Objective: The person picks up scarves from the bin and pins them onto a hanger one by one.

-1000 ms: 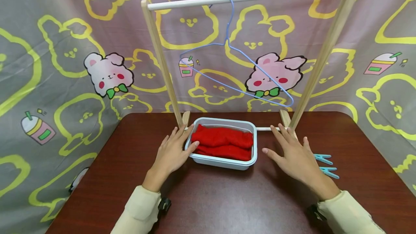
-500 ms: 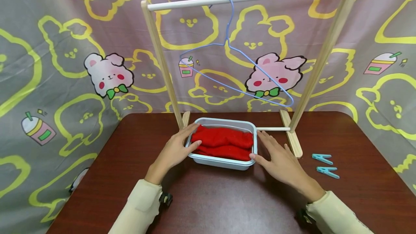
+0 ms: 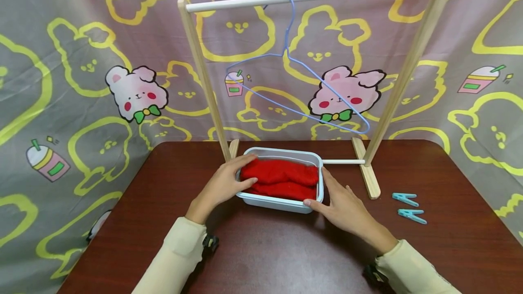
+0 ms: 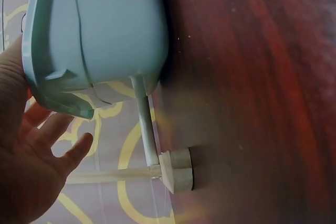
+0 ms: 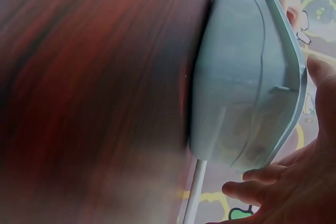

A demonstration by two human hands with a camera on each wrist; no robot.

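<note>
A light blue plastic tub (image 3: 274, 204) stands on the table, with folded red cloth (image 3: 282, 173) inside. My left hand (image 3: 222, 184) reaches over the tub's left rim, its fingers and thumb spread above the cloth's left end. At the right end, my right hand (image 3: 345, 208) lies along the rim with fairly straight fingers, the thumb at the front right corner. Both wrist views show the tub's outer wall; the left hand (image 4: 31, 161) has its fingertips partly hidden behind the rim, and the right hand (image 5: 299, 182) has fingers near a corner.
Behind the tub stands a wooden rack (image 3: 413, 65) with a white top rail. A blue wire hanger (image 3: 287, 42) hangs from that rail. Two turquoise clothespins (image 3: 410, 215) lie on the brown table (image 3: 269, 257) at the right. A patterned curtain (image 3: 94, 149) surrounds the table's back and sides.
My right hand has moved left from beside the rack's foot to the tub's right rim. My left hand has shifted slightly right, over the cloth. The tub has stayed in place.
</note>
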